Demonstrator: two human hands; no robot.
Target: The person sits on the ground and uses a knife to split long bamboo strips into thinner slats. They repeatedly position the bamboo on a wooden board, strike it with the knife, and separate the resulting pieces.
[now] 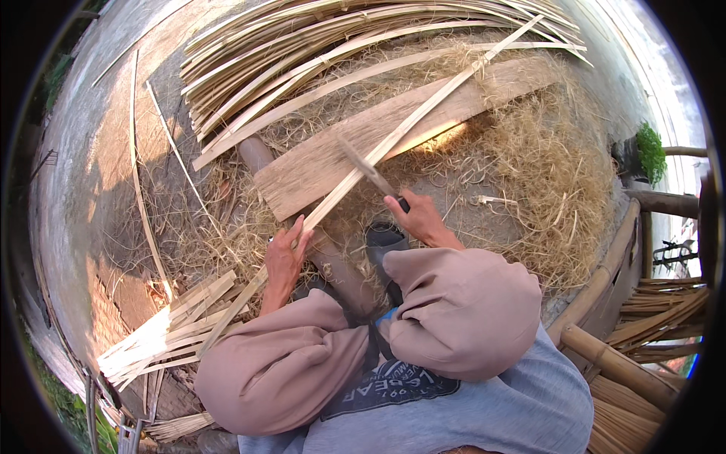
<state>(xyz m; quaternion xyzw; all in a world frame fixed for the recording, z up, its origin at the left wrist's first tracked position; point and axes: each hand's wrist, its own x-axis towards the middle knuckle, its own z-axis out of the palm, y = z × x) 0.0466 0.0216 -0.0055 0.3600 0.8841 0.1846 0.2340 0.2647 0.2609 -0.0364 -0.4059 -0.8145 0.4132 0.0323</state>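
My left hand (284, 261) grips a long pale bamboo strip (425, 112), which runs slantwise from my left knee up to the far right. Under the strip lies a broad wooden board (318, 163), tilted across a log (255, 153). In my right hand (423, 221) is a knife (370, 172) with a dark handle, fingers closed round it. Its blade lies at the strip, pointing to the far left; whether the edge bites into the wood I cannot tell. A dark shoe (384, 238) shows between the hands.
Many bamboo strips (302, 57) are stacked beyond the board. Curly shavings (548, 166) heap up on the right. More strips (170, 329) lie at the near left. Bamboo poles (612, 363) and a green plant (650, 151) stand to the right.
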